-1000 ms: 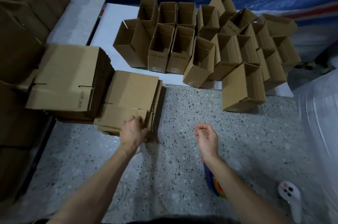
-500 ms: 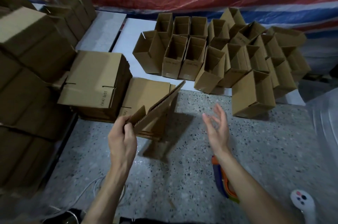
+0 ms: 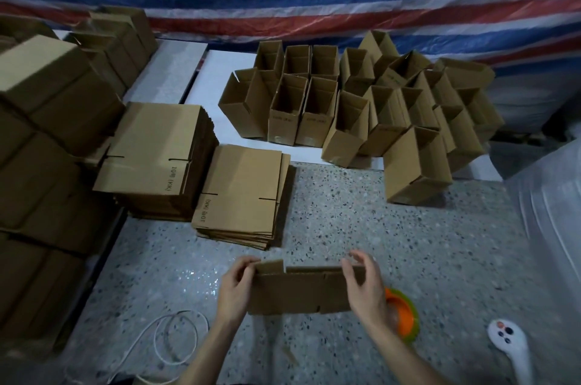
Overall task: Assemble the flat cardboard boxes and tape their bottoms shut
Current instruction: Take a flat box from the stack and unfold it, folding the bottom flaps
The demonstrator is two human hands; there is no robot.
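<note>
Left hand (image 3: pixel 234 288) and right hand (image 3: pixel 363 287) each pinch an end of the flat brown cardboard box (image 3: pixel 298 290). Press opposite creases inward evenly to square it.

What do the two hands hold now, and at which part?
One flat cardboard box, by its two ends: the left hand grips the left end, the right hand the right end.

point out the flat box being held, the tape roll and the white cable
flat box (image 3: pixel 298 293), head view, middle of its facing panel
tape roll (image 3: pixel 405 314), head view, orange side right of the wrist
white cable (image 3: pixel 163 326), head view, left arc of the loop
</note>
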